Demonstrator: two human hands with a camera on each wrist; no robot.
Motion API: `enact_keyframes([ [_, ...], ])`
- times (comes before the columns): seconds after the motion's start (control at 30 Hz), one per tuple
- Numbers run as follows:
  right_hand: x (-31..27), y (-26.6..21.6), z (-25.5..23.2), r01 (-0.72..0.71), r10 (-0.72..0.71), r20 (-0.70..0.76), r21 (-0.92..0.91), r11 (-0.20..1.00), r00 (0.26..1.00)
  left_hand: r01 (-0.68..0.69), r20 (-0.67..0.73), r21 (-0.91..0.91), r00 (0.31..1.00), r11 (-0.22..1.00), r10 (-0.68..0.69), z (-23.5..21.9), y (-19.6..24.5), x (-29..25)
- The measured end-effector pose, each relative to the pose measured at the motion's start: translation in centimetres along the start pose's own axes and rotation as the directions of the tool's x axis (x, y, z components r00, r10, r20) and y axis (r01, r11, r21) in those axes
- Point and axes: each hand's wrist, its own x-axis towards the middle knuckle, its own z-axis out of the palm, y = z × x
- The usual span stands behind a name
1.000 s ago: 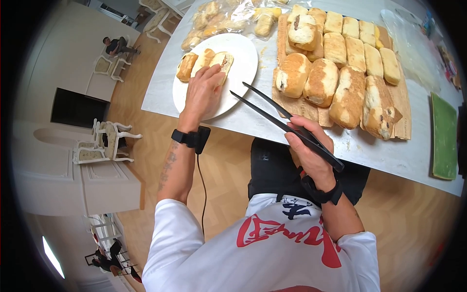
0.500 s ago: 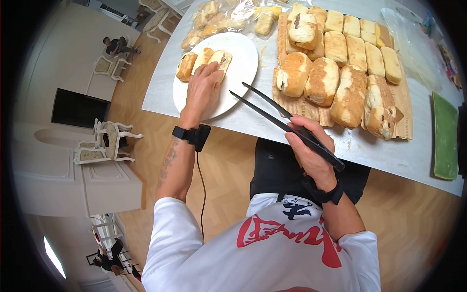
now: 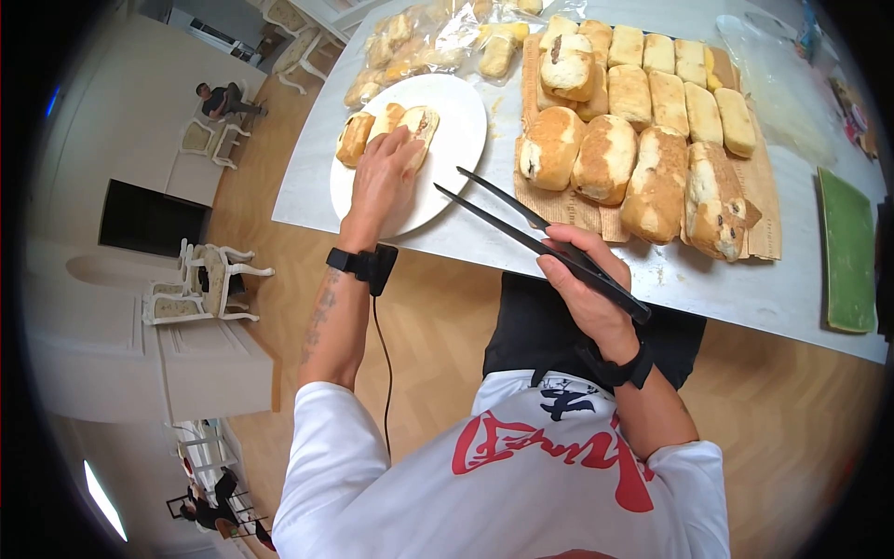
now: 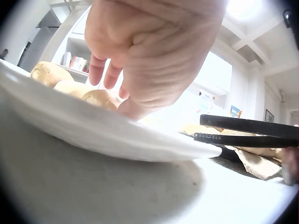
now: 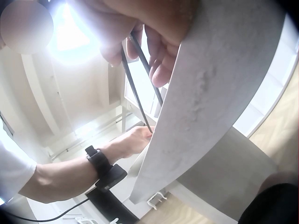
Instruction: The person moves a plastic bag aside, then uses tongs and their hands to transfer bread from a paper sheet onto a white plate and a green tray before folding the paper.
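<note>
My left hand (image 3: 380,191) reaches over a white oval plate (image 3: 461,116) and holds the rightmost of the bread rolls, a split roll (image 3: 426,121) with brown filling. Its thumb is on the near side and its fingers bend down over the bread; the contact is partly hidden. Beside it on the plate lie a browned roll (image 3: 353,142) and a paler roll (image 3: 387,117). My right hand (image 3: 603,324) grips black tongs (image 3: 498,223). Their arms stand apart, tips close to the plate's right rim, nothing between them. The left wrist view shows the tongs (image 4: 247,140) beyond the plate edge.
Several rows of rolls (image 3: 655,182) sit on printed brown paper (image 3: 764,210) to the right. Bagged rolls (image 3: 400,51) lie behind the plate. A green tray (image 3: 846,256) is at the far right, with clear plastic (image 3: 778,88) behind it. Someone sits on a chair (image 3: 196,135) far off.
The head view has shifted slightly, so the plate and rolls appear moved a little. My left hand stays on the roll and my right hand keeps its grip on the tongs.
</note>
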Motion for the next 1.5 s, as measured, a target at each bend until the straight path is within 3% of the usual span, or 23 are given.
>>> enact_keyframes([
  [0.2, -0.1, -0.4, -0.1, -0.025, 0.025, 0.003, 0.002, 1.000, 1.000, 0.048, -0.022, -0.019, 0.999, 0.999, -0.048, 0.0, 0.0, -0.5],
  [0.43, 0.1, -0.3, -0.3, 0.060, -0.060, 0.005, -0.005, 0.998, 0.998, 0.078, -0.023, -0.031, 0.997, 0.996, -0.079, 0.5, -0.4, -0.2],
  [0.53, 0.1, -0.1, -0.2, 0.083, -0.083, 0.008, 0.009, 0.997, 0.997, 0.080, -0.085, -0.043, 0.993, 0.996, -0.083, 0.2, 0.3, -0.7],
  [0.63, 0.2, 0.0, -0.4, 0.095, -0.095, 0.029, -0.003, 0.995, 0.995, 0.147, -0.185, -0.147, 0.967, 0.978, -0.174, -0.6, 0.0, -1.7],
  [0.67, 0.2, -0.1, -0.4, 0.076, -0.076, 0.029, 0.005, 0.997, 0.997, 0.191, -0.155, -0.117, 0.966, 0.975, -0.207, -1.3, -0.5, -2.3],
  [0.7, 0.3, -0.2, -0.4, 0.076, -0.076, 0.032, 0.005, 0.997, 0.997, 0.329, -0.047, -0.175, 0.939, 0.928, -0.342, -1.9, -0.6, -2.8],
  [0.77, 0.4, 0.0, -0.4, 0.071, -0.071, 0.039, 0.006, 0.997, 0.997, 0.597, 0.184, -0.235, 0.802, 0.767, -0.568, -3.0, -0.7, -3.9],
  [0.9, 0.4, -0.1, -0.3, 0.054, -0.055, 0.037, 0.016, 0.998, 0.998, 0.361, 0.062, -0.329, 0.930, 0.872, -0.362, -0.6, -1.2, -5.1],
  [1.13, 0.3, -0.1, -0.3, 0.030, -0.030, 0.036, 0.018, 0.999, 0.999, 0.346, 0.104, -0.318, 0.938, 0.883, -0.330, 0.4, -0.4, -3.3],
  [1.33, 0.2, -0.1, -0.1, 0.020, -0.020, 0.030, 0.004, 1.000, 0.999, 0.418, 0.193, -0.397, 0.908, 0.817, -0.372, 0.0, -2.0, -3.3],
  [1.5, 0.2, -0.3, 0.0, 0.005, -0.005, 0.027, -0.012, 1.000, 1.000, 0.401, 0.244, -0.441, 0.915, 0.803, -0.322, -0.2, -2.8, -2.0],
])
